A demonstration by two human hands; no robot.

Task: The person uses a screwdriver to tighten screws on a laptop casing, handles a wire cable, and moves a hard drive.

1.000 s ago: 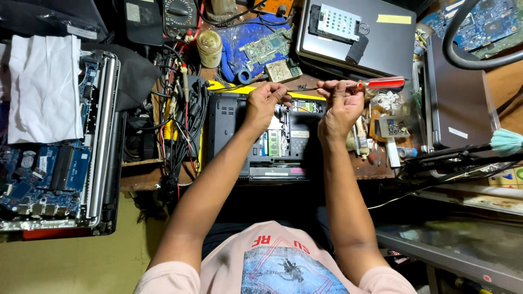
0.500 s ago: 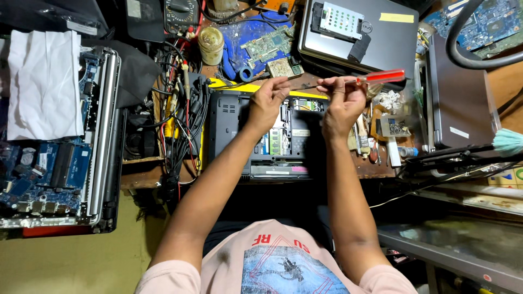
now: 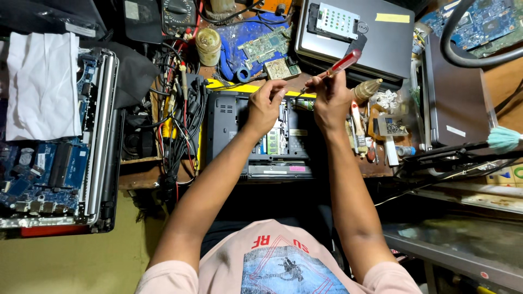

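Both arms stretched forward, left hand (image 3: 265, 104) curled, right hand (image 3: 328, 98) fisted, close together

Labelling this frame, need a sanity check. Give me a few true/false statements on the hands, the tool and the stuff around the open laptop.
1. The right hand holds a red-handled screwdriver. True.
2. The left hand rests on the white cloth. False: it is over the opened laptop, near the screwdriver's tip; the cloth lies far to the left.
3. The laptop in front of the person has its cover off, with parts showing. True.
4. The closed grey laptop lies nearer the person than the opened one. False: it lies beyond it.
5. A bundle of cables lies left of the opened laptop. True.
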